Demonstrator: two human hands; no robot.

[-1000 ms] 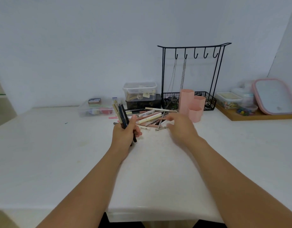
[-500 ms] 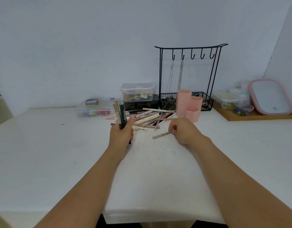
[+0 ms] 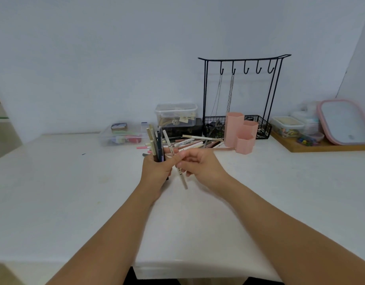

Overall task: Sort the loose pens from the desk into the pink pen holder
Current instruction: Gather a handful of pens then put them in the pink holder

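My left hand grips a bundle of several pens that stand upright out of the fist. Close beside it, my right hand pinches one pale pen, held nearly upright with its top against the bundle and its lower end hanging below my fingers. A pile of loose pens lies on the white desk just behind both hands. The pink pen holder, made of three hexagonal tubes, stands to the right of the pile and looks empty from here.
A black wire rack with hooks and chains stands behind the holder. Clear plastic boxes sit at the back left. A wooden tray with small containers and a pink-rimmed lid is at the far right. The desk's front edge is near me.
My right hand picked a pale pen from the pile, pulled it toward me and swung it upright against the bundle in my left hand. The left hand stayed roughly in place.
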